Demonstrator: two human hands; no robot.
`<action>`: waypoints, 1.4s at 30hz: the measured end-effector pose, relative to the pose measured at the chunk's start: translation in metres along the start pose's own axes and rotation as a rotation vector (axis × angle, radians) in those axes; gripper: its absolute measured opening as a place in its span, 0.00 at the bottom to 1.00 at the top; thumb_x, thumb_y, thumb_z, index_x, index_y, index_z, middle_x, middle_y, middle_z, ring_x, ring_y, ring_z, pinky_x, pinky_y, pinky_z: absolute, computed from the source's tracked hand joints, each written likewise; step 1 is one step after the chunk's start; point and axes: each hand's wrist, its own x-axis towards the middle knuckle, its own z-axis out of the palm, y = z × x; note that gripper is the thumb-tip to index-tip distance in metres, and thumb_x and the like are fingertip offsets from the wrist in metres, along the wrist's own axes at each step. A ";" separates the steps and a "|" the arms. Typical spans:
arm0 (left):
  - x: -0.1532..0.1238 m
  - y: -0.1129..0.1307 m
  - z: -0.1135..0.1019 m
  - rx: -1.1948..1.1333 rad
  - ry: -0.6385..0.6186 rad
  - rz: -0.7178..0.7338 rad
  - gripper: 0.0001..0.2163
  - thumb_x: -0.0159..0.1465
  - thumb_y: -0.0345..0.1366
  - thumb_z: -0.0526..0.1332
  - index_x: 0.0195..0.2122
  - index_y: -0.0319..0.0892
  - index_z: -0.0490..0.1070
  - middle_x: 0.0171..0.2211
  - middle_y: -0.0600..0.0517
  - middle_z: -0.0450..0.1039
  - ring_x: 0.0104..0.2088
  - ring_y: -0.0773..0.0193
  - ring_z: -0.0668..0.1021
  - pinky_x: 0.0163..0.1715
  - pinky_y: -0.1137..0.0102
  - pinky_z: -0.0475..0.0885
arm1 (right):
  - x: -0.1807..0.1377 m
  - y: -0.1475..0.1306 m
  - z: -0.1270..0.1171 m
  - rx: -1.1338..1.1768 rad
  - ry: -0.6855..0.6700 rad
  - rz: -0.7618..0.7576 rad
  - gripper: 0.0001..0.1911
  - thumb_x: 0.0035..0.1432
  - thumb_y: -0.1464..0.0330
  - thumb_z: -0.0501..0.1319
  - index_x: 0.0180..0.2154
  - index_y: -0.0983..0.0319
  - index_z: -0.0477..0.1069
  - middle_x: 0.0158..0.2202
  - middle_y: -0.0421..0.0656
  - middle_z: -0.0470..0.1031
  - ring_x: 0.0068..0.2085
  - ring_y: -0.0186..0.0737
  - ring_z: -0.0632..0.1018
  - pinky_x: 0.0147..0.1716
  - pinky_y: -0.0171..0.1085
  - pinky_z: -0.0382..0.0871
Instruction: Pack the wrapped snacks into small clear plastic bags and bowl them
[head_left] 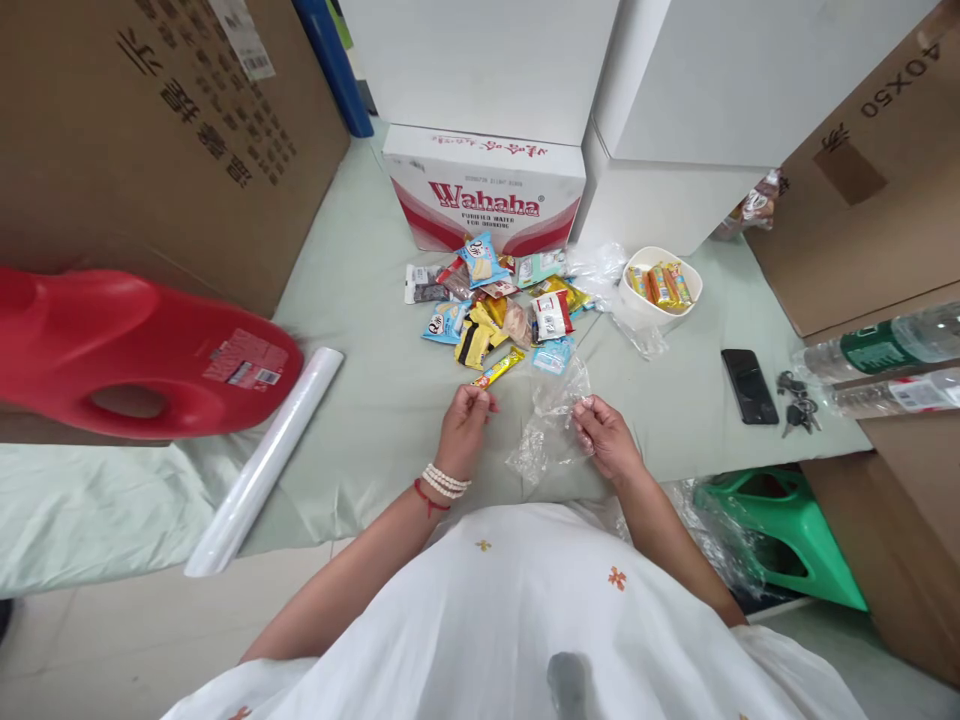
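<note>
My left hand (463, 425), wearing a white beaded bracelet and a red string, pinches the near end of a slim yellow snack packet (500, 368). The packet points away towards a heap of wrapped snacks (491, 300) in blue, yellow, red and green wrappers. Between thumb and fingers, my right hand (606, 435) grips the edge of a crumpled clear plastic bag (551, 430), which hangs between both hands. Whether anything is inside the bag is hard to tell; it looks flat.
Behind the heap stands a Wahaha carton (487, 190). A white bowl (660, 315) holds several yellow packets, beside loose plastic (596, 270). To the right lie a phone (750, 387), keys (799, 405) and bottles (885, 347). On the left are a red jug (180, 390) and a white roll (262, 465).
</note>
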 end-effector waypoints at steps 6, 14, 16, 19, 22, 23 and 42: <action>0.007 0.008 0.036 0.154 -0.223 0.119 0.15 0.52 0.48 0.74 0.33 0.44 0.76 0.36 0.50 0.77 0.42 0.55 0.74 0.49 0.61 0.69 | -0.005 0.000 0.007 -0.112 -0.184 -0.014 0.21 0.56 0.49 0.70 0.34 0.58 0.69 0.20 0.31 0.62 0.18 0.28 0.58 0.17 0.32 0.50; 0.007 -0.004 0.009 -0.240 -0.086 -0.143 0.19 0.56 0.51 0.70 0.35 0.45 0.66 0.27 0.59 0.67 0.27 0.69 0.72 0.31 0.72 0.71 | -0.004 -0.001 -0.019 -0.020 0.079 0.013 0.22 0.51 0.49 0.72 0.32 0.58 0.68 0.21 0.31 0.61 0.18 0.27 0.56 0.16 0.31 0.45; 0.007 -0.004 -0.008 -0.284 -0.025 -0.184 0.20 0.54 0.50 0.72 0.35 0.45 0.65 0.24 0.62 0.63 0.23 0.72 0.69 0.27 0.74 0.69 | -0.004 0.000 -0.027 -0.005 0.109 0.018 0.22 0.51 0.50 0.72 0.32 0.58 0.68 0.21 0.32 0.61 0.18 0.27 0.55 0.16 0.32 0.45; 0.008 -0.002 -0.031 -0.260 0.009 -0.212 0.18 0.55 0.48 0.71 0.33 0.45 0.65 0.20 0.64 0.57 0.18 0.74 0.60 0.19 0.77 0.59 | -0.002 0.001 -0.039 -0.050 0.128 0.043 0.23 0.51 0.48 0.71 0.32 0.58 0.69 0.21 0.31 0.60 0.18 0.28 0.55 0.16 0.32 0.45; 0.007 -0.002 -0.043 -0.202 0.023 -0.227 0.17 0.57 0.48 0.70 0.29 0.43 0.66 0.19 0.63 0.55 0.17 0.74 0.56 0.15 0.77 0.52 | 0.000 -0.003 -0.051 -0.340 0.061 0.024 0.22 0.55 0.47 0.67 0.32 0.59 0.72 0.21 0.34 0.62 0.21 0.32 0.60 0.19 0.33 0.52; 0.006 -0.003 -0.043 -0.179 0.026 -0.227 0.17 0.59 0.49 0.69 0.28 0.43 0.66 0.19 0.62 0.56 0.17 0.74 0.57 0.15 0.77 0.52 | 0.002 -0.005 -0.053 -0.476 0.033 -0.016 0.21 0.56 0.47 0.66 0.33 0.59 0.74 0.22 0.35 0.65 0.22 0.33 0.63 0.22 0.34 0.55; -0.006 -0.003 -0.028 0.607 0.261 0.502 0.08 0.65 0.39 0.64 0.44 0.45 0.73 0.48 0.41 0.75 0.54 0.46 0.74 0.58 0.49 0.65 | 0.047 -0.007 -0.055 -0.942 0.335 -0.143 0.17 0.62 0.55 0.54 0.26 0.58 0.65 0.23 0.39 0.69 0.28 0.39 0.68 0.31 0.36 0.58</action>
